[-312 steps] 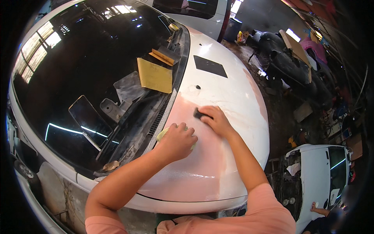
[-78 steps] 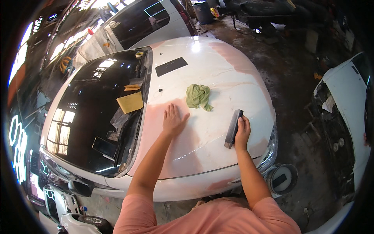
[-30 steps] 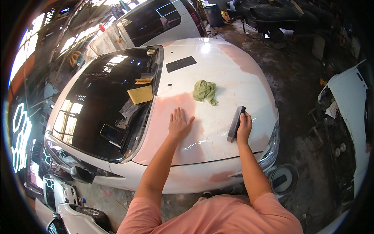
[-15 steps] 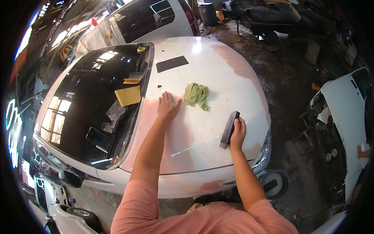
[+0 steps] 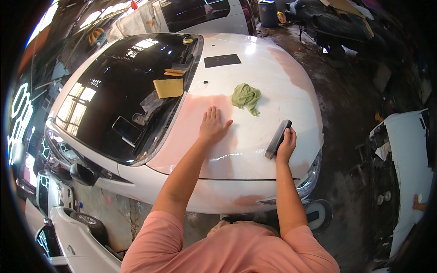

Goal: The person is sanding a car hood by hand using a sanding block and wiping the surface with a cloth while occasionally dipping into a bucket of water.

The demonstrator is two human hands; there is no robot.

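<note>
A white car hood (image 5: 255, 136) with pinkish sanded-looking patches spreads in front of me. My left hand (image 5: 215, 126) lies flat on the large pink patch (image 5: 182, 136) near the windshield, fingers outstretched. In my right hand (image 5: 287, 143), a long dark grey sanding block (image 5: 278, 139) is gripped along its side, tilted over the white part of the hood. Whether its underside touches the paint I cannot tell. Beyond my hands sits a crumpled green cloth (image 5: 246, 98). Farther off is a flat dark sheet, perhaps sandpaper (image 5: 222, 61).
On the windshield side lie a yellow sheet (image 5: 168, 88), a phone (image 5: 124, 129) and a tape roll (image 5: 187, 41). A bucket (image 5: 325, 216) stands on the floor by the headlight. Another person's hand (image 5: 419, 203) touches a white panel (image 5: 409, 173) at the right.
The view has shifted, so the car sits higher and farther right. My left hand has slid nearer to me across the pink patch. My right hand keeps its grip on the sanding block.
</note>
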